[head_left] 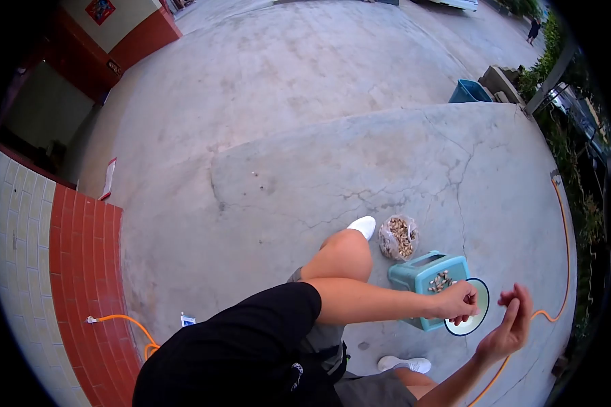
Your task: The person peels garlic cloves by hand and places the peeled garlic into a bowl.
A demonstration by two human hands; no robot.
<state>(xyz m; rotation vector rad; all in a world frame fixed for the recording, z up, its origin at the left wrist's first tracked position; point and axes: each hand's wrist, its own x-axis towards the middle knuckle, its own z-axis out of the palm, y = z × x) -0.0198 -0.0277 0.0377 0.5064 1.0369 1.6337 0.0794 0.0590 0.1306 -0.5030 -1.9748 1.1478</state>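
Observation:
My left hand (458,302) is over a pale enamel-like bowl (482,305) with a dark rim. Its fingers are curled together, and anything held in them is hidden. To the right of the bowl, my right hand (512,322) is raised with thumb and fingers apart; nothing shows in it. A teal plastic stool (404,275) stands beside the bowl, partly covered by my left forearm. On its top lies a small pile of brown and whitish nut-like pieces (441,281). Behind the stool, a clear plastic bag (389,243) holds many similar pieces.
My white shoes (364,226) rest on cracked concrete (332,163). An orange hose or cable (562,224) curves along the right side. A blue bin (470,91) stands farther back near plants. At left is a red and white brick wall (81,264). A distant person (534,30) is upper right.

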